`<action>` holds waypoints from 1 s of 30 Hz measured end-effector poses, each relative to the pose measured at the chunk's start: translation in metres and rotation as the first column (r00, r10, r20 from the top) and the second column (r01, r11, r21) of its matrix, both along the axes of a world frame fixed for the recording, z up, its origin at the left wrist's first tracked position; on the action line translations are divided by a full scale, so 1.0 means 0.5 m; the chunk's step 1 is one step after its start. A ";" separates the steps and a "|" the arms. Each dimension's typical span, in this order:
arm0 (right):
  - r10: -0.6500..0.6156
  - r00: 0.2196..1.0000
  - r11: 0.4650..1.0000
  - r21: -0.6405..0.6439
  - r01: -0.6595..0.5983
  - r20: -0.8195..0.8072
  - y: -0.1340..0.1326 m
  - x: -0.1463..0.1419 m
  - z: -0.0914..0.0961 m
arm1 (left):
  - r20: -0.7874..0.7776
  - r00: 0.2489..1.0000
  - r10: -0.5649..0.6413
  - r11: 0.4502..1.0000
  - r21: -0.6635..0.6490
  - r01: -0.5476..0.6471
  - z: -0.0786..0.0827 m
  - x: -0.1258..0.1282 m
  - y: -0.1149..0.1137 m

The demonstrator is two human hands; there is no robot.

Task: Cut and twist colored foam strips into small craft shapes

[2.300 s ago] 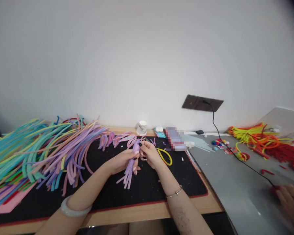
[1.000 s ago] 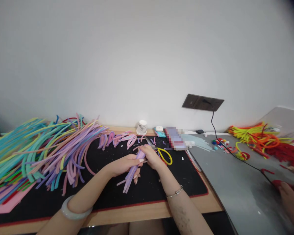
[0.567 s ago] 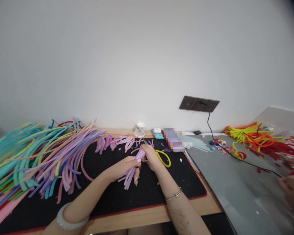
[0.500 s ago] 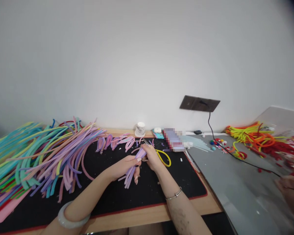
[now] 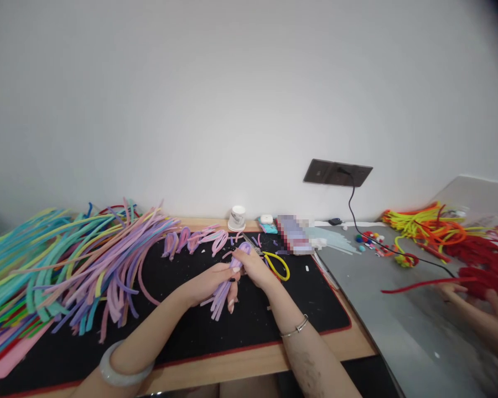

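Note:
A bundle of purple pipe cleaners (image 5: 221, 298) is gripped in both hands over the black mat (image 5: 274, 326). My left hand (image 5: 216, 281) is closed round its lower part, with the loose ends pointing down toward me. Higher up, my right hand (image 5: 253, 265) pinches the top of the bundle, where the stems bend into loops. Some of my fingers are hidden behind the stems. Just right of my right hand lies a tool with yellow handles (image 5: 279, 267), partly covered by that hand. Beyond the hands lie several looped pink and purple pipe cleaner pieces (image 5: 219, 241).
A large heap of pastel pipe cleaners (image 5: 91, 254) covers the left side. At the back stand a white cup (image 5: 237, 218) and a blurred box (image 5: 294, 235). On the grey table (image 5: 382, 315) at right, a co-worker's hands (image 5: 481, 315) hold red fuzzy material; a black cable (image 5: 352, 204) crosses there.
My right hand has shifted slightly, and the looped top of the bundle shows more. My left hand stays put. The co-worker's hands have moved further into view with red material.

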State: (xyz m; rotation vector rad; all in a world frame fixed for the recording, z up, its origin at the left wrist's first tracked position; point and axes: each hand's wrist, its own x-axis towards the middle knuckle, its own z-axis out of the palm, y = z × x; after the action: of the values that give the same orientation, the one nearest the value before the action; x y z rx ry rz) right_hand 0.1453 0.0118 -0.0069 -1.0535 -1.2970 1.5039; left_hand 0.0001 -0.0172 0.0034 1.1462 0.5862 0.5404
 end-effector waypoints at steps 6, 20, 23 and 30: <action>-0.002 0.974 0.963 0.264 -0.059 0.225 -0.004 0.011 0.022 | 0.039 0.999 0.000 0.997 -0.072 0.003 -0.002 -0.002 0.001; 0.068 0.974 0.954 0.273 -0.127 0.218 -0.006 0.011 0.021 | 0.044 0.999 0.024 0.993 -0.114 -0.019 -0.007 -0.004 0.005; 0.104 0.971 0.955 0.251 -0.159 0.216 -0.005 0.010 0.017 | 0.049 0.998 0.034 0.993 -0.114 -0.029 -0.010 -0.001 0.004; 0.119 0.964 0.953 0.246 -0.178 0.236 0.004 0.018 0.014 | 0.034 0.999 0.015 0.992 -0.128 -0.011 -0.004 0.002 -0.002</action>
State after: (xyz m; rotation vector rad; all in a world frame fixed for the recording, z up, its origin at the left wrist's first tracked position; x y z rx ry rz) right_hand 0.1541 0.0137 0.0002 -0.9820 -1.7152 1.3010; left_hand 0.0012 -0.0179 0.0012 1.0107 0.5901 0.5260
